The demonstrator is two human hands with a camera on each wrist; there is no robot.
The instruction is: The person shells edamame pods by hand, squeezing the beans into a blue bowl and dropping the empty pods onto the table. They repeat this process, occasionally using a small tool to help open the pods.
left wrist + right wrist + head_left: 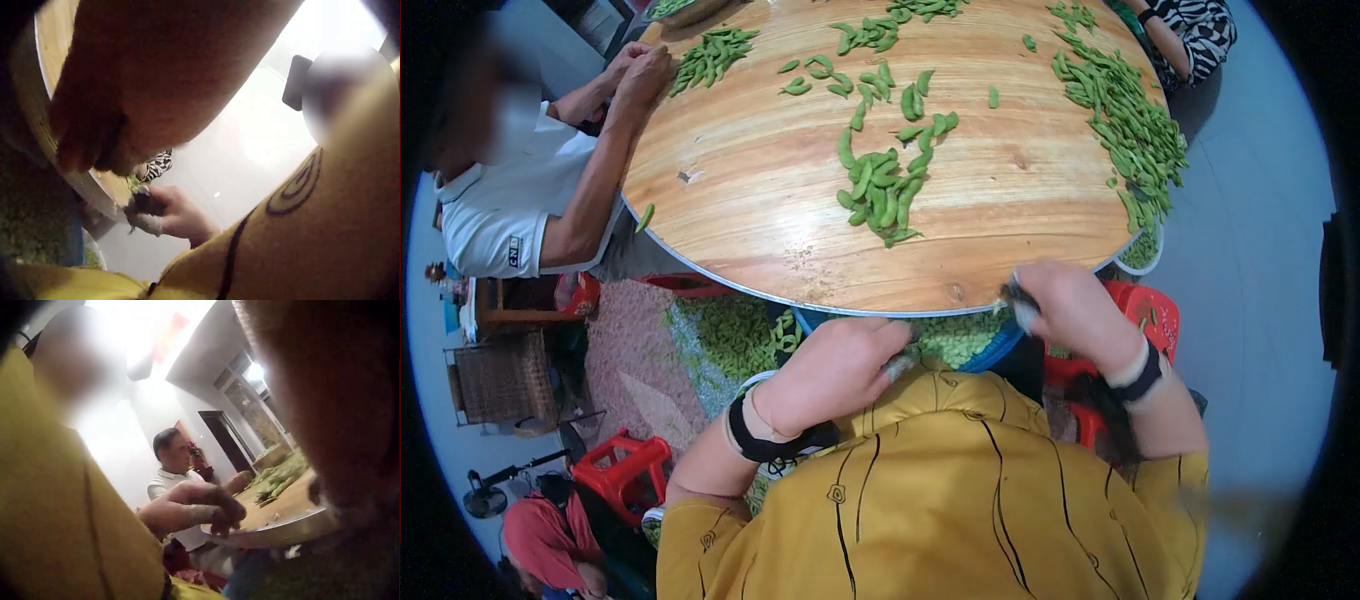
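Observation:
My left hand (830,368) hangs below the table's near edge, over a blue basin (1000,345) of shelled green beans (955,340). In the right wrist view the same hand (194,509) has loosely bent fingers, one with a pale wrap, and nothing shows between them. At the table's front edge is my right hand (1072,305), its fingers bent, with dark and greyish coverings on the fingertips. In the left wrist view this hand (178,215) is beside the rim; I cannot tell whether it holds anything. Green soybean pods (880,190) lie in front on the round wooden table (750,210).
A long heap of pods (1125,120) lines the table's right side; a smaller pile (712,58) is near a seated person (530,200) at left. Another person's striped sleeve (1205,40) shows at upper right. Red stools (625,470) and heaped green pods (730,335) are on the floor.

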